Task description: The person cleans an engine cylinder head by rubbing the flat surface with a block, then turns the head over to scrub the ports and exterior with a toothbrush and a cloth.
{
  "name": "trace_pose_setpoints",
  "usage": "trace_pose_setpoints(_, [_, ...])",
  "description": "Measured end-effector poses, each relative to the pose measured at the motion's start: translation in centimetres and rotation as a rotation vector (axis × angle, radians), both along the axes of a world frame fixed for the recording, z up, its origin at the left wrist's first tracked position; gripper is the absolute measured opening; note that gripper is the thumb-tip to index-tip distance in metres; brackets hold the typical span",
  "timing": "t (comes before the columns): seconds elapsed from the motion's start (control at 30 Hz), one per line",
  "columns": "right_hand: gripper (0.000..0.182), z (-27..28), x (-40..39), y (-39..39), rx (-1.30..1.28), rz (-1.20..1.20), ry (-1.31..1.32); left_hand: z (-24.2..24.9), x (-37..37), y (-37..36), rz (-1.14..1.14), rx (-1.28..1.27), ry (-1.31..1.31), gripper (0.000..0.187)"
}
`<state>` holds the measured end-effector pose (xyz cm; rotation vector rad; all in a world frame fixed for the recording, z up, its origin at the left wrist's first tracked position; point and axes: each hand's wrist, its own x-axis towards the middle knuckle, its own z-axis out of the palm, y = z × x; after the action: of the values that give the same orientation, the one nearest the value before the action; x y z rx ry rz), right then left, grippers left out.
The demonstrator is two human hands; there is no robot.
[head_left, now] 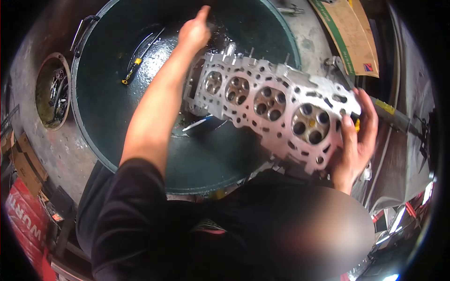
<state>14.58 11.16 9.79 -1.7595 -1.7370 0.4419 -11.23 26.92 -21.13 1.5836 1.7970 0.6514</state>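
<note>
A grey metal cylinder head (286,105) is tilted over the large dark green tub (89,126), its face with several round chambers and valve holes turned up. My right hand (356,140) grips its right end, thumb on the face and fingers around the edge. Beyond its left end, over the tub, my left hand (194,33) has one finger stretched out; its other fingers are hard to see, and nothing shows in it. In the tub lie a yellow and black handled tool (133,71) and a thin white and blue stick-like item (197,123).
Left of the tub stands a round container (41,93) holding small metal parts. A brown and green cardboard piece (349,37) lies at the upper right. A red bag (26,215) and a cardboard box (28,161) are at the lower left.
</note>
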Motion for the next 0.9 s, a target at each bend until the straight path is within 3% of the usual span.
trace_pose_setpoints(0.03, [0.048,-0.1,0.1,0.1,0.016,0.012,-0.020,0.8,-0.5,-2.4,0.109,0.127,0.004,0.065])
trace_pose_setpoints(0.07, [0.048,-0.2,0.3,0.1,0.007,0.023,0.005,-0.4,-1.2,-4.3,0.204,0.461,-0.045,0.048])
trace_pose_setpoints(0.1, [0.046,0.1,0.1,0.0,-0.025,0.005,0.044,2.9,-1.5,-6.9,0.260,0.250,-0.189,0.030])
trace_pose_setpoints(0.13, [0.045,0.1,-0.3,-0.1,-0.030,-0.015,0.137,5.4,0.0,-9.4,0.382,0.208,-0.366,0.021])
trace_pose_setpoints(0.23, [0.044,-0.2,-0.1,-0.1,-0.030,-0.013,0.225,11.1,6.5,-14.1,0.231,0.238,-0.661,0.027])
trace_pose_setpoints(0.27, [0.044,-0.3,0.1,0.0,-0.021,0.004,0.214,12.5,8.8,-14.2,0.199,0.354,-0.634,0.028])
trace_pose_setpoints(0.3, [0.043,-0.4,0.5,0.1,-0.013,0.016,0.203,13.4,10.9,-14.2,0.152,0.628,-0.507,0.028])
trace_pose_setpoints(0.43, [0.043,-0.9,1.2,0.2,0.012,0.017,0.152,16.4,12.6,-19.1,-0.097,0.819,-0.449,0.037])
trace_pose_setpoints(0.5, [0.044,-0.9,1.3,0.4,0.049,0.037,0.077,18.2,10.8,-22.7,-0.215,0.768,-0.428,0.039])
trace_pose_setpoints(0.67, [0.045,-0.4,0.8,0.0,-0.036,0.015,0.173,16.7,12.7,-17.0,-0.142,0.739,-0.548,0.031])
trace_pose_setpoints(0.8, [0.044,-0.7,1.2,0.5,0.004,0.038,0.136,17.0,9.9,-24.6,-0.266,0.776,-0.499,0.033])
trace_pose_setpoints(0.9, [0.044,0.2,0.5,0.0,-0.033,0.031,0.054,16.4,12.1,-18.1,-0.159,0.824,-0.619,0.033])
